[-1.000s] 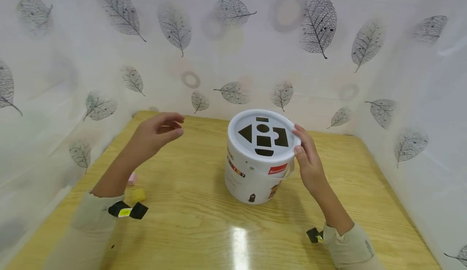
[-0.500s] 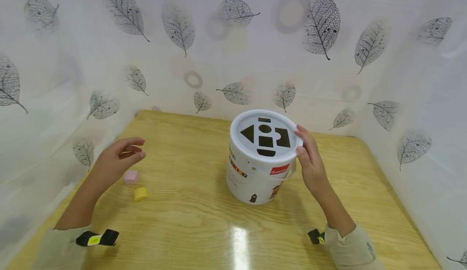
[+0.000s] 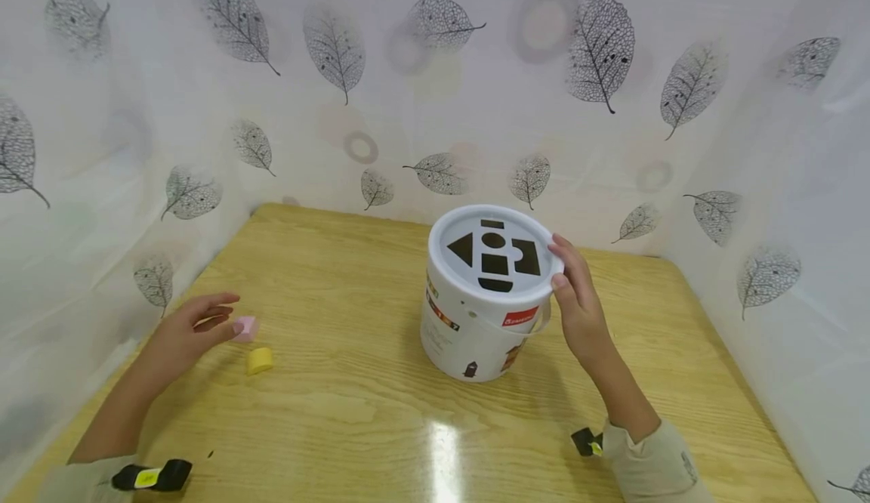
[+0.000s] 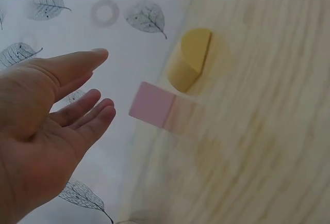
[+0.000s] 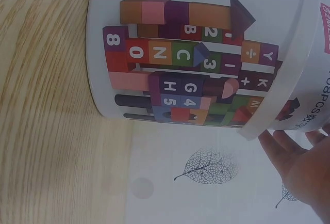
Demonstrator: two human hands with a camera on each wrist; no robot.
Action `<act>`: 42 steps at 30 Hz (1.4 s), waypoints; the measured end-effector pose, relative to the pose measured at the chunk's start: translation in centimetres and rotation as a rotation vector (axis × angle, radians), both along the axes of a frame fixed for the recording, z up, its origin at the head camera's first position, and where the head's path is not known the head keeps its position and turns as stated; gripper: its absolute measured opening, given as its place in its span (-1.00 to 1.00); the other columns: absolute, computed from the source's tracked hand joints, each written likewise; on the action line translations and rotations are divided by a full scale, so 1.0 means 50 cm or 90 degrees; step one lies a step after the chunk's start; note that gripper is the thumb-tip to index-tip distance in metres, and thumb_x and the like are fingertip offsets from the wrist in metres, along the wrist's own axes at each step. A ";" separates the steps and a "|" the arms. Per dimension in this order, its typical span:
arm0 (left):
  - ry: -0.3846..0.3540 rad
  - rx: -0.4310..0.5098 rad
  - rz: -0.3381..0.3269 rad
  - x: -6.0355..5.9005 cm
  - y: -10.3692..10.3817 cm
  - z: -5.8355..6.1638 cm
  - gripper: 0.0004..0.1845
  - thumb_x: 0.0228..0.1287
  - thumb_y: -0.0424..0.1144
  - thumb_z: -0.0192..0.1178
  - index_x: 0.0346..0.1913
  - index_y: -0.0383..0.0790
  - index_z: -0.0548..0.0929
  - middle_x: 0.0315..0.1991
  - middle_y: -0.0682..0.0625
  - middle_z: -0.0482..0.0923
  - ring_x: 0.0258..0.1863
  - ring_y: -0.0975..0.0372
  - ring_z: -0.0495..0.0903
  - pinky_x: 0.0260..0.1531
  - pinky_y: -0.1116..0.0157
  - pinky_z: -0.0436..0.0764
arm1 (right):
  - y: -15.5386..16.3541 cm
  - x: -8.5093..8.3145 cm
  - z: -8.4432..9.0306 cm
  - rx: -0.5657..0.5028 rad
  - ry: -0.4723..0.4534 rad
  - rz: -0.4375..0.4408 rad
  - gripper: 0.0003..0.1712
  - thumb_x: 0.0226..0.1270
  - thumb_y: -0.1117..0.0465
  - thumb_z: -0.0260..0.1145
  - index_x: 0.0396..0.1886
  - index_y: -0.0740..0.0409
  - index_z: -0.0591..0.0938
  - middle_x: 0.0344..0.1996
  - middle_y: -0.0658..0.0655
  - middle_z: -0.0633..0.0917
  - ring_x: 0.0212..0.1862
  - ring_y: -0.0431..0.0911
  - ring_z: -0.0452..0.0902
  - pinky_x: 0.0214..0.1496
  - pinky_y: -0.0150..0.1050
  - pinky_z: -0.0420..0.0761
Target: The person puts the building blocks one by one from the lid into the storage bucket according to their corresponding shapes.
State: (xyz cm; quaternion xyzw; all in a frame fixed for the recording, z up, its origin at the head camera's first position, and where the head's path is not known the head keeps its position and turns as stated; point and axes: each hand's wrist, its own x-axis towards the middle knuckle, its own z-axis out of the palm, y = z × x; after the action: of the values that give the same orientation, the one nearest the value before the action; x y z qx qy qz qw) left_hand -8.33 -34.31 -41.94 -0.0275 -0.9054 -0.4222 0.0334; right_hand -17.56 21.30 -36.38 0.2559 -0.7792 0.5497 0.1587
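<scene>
The left hand (image 3: pixel 186 334) hovers low over the left side of the wooden desk (image 3: pixel 353 405) with its fingers loosely spread and nothing in its grasp. Its fingertips are just beside a small pink block (image 3: pixel 246 328); the head view makes them look as if they meet, but the left wrist view shows a narrow gap between the fingers (image 4: pixel 95 118) and the pink block (image 4: pixel 152 105). Just in front of the pink block, towards the person, lies a yellow block (image 3: pixel 260 360), rounded on one side; the two blocks are close together, and whether they touch cannot be told.

The right hand (image 3: pixel 576 303) rests against the right side of a white bucket (image 3: pixel 476 329) standing upright near the middle of the desk, well apart from the two blocks. Its fingers lie nearly straight along the edge of the white lid (image 3: pixel 495 254), which has dark shape holes cut in it: a triangle, a circle, squares and a half round. The right wrist view shows the bucket's wall printed with coloured letter and number blocks, and the fingers (image 5: pixel 289 154) near the bucket's white handle (image 5: pixel 291 74).

A leaf-patterned white curtain (image 3: pixel 435 80) surrounds the desk.
</scene>
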 end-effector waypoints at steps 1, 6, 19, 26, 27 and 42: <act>-0.014 0.002 -0.005 -0.001 -0.002 -0.005 -0.35 0.46 -0.08 0.22 0.46 -0.32 0.32 0.40 -0.33 0.30 0.25 0.08 0.48 -0.09 0.76 0.37 | 0.001 0.000 0.000 0.003 0.000 0.001 -0.49 0.62 0.27 -0.09 0.49 0.14 0.31 0.56 0.08 0.19 0.55 -0.02 0.08 0.44 -0.50 0.20; -0.070 0.019 -0.021 -0.006 -0.004 -0.024 -0.26 0.44 -0.06 0.24 0.49 -0.37 0.25 0.45 -0.40 0.23 0.36 -0.33 0.31 -0.10 0.73 0.43 | 0.004 0.002 -0.002 0.007 -0.002 -0.001 -0.49 0.62 0.26 -0.10 0.50 0.11 0.31 0.56 0.05 0.19 0.55 -0.05 0.09 0.43 -0.51 0.21; -0.097 -0.015 -0.006 -0.013 0.000 -0.046 -0.31 0.46 -0.09 0.22 0.47 -0.39 0.28 0.39 -0.47 0.28 0.26 -0.32 0.44 0.03 0.11 0.67 | 0.006 0.000 -0.007 0.022 -0.005 0.001 -0.49 0.63 0.23 -0.10 0.51 0.09 0.30 0.57 0.04 0.16 0.57 0.01 0.05 0.45 -0.48 0.20; -0.094 -0.016 0.002 -0.022 0.004 -0.053 -0.30 0.42 -0.01 0.26 0.43 -0.37 0.35 0.33 -0.39 0.40 0.20 -0.21 0.50 -0.17 0.55 0.55 | 0.005 -0.003 -0.007 0.012 -0.006 -0.005 -0.48 0.63 0.24 -0.10 0.51 0.08 0.31 0.57 0.01 0.18 0.57 0.00 0.06 0.44 -0.49 0.21; -0.096 -0.020 0.003 -0.023 0.004 -0.054 -0.30 0.42 0.01 0.26 0.43 -0.36 0.36 0.33 -0.38 0.41 0.20 -0.19 0.51 -0.17 0.56 0.54 | 0.004 -0.004 -0.008 0.011 -0.006 -0.005 -0.49 0.63 0.24 -0.09 0.50 0.08 0.31 0.57 0.01 0.18 0.56 0.00 0.06 0.44 -0.50 0.21; -0.125 -0.039 -0.013 -0.051 0.017 -0.049 -0.27 0.41 0.10 0.24 0.40 -0.38 0.40 0.28 -0.38 0.47 0.21 -0.20 0.51 -0.13 0.48 0.58 | 0.008 -0.017 -0.010 0.008 -0.001 -0.011 -0.49 0.62 0.25 -0.09 0.49 0.08 0.32 0.57 0.01 0.19 0.58 -0.02 0.04 0.48 -0.45 0.17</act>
State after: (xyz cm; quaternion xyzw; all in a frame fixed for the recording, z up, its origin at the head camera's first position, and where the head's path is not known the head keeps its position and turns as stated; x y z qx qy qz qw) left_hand -10.88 -33.45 -44.39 0.0038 -0.9165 -0.3953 -0.0606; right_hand -18.39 21.70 -36.88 0.2499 -0.7847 0.5439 0.1613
